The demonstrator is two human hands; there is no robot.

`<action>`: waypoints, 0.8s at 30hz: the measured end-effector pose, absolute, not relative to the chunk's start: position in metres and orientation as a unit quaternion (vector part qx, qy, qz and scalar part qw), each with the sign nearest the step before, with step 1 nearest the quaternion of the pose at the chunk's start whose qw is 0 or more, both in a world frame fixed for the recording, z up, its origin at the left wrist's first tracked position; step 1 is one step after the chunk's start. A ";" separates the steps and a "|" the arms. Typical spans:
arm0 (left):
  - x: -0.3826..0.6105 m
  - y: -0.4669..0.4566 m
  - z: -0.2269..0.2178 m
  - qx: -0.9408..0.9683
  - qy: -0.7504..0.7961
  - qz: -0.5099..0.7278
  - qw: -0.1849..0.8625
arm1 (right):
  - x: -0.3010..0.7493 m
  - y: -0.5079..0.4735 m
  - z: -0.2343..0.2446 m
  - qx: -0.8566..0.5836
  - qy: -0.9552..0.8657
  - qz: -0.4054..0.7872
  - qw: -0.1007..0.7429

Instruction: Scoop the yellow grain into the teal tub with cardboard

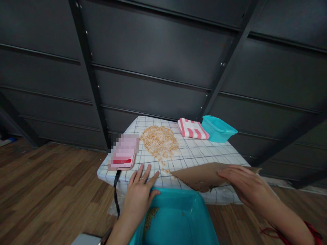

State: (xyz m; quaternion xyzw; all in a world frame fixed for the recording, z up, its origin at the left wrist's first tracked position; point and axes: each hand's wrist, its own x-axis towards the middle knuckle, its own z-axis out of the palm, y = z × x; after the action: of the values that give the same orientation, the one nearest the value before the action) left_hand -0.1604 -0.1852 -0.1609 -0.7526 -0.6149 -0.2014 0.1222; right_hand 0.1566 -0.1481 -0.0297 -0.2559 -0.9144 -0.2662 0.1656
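My left hand (140,189) lies with fingers spread at the near edge of the checked cloth, its thumb by the rim of a large teal basin (176,224). My right hand (242,180) grips a brown cardboard piece (196,175). The cardboard is tilted, its pointed left end near a few stray beans on the cloth. Farther back lies a spread pile of yellow beans (159,141), like soybeans, mixed with small white grains. Inside the basin, small greenish-brown beans (150,217) gather along the left side, partly hidden by my left arm.
A phone (125,151) with a blurred screen lies at the table's left, a black strap (116,194) hanging from it. At the back right are a folded pink-and-white striped towel (192,129) and a small turquoise basket (218,129). A dark panelled wall (153,51) stands behind the table.
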 end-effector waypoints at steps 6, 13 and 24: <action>-0.160 -0.185 -0.161 -0.751 -0.617 -0.202 0.122 | 0.158 -0.155 -0.024 -0.265 -0.921 -0.242 0.151; -0.160 -0.186 -0.158 -0.753 -0.615 -0.212 0.104 | 0.157 -0.155 -0.023 -0.256 -0.917 -0.253 0.174; -0.159 -0.186 -0.160 -0.748 -0.615 -0.212 0.129 | 0.158 -0.155 -0.019 -0.253 -0.916 -0.261 0.169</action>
State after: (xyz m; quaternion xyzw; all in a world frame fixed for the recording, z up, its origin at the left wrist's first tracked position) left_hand -0.1587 -0.1855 -0.1600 -0.7482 -0.6153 -0.2122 0.1288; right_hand 0.1579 -0.1550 -0.0188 -0.2528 -0.9163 -0.2607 0.1692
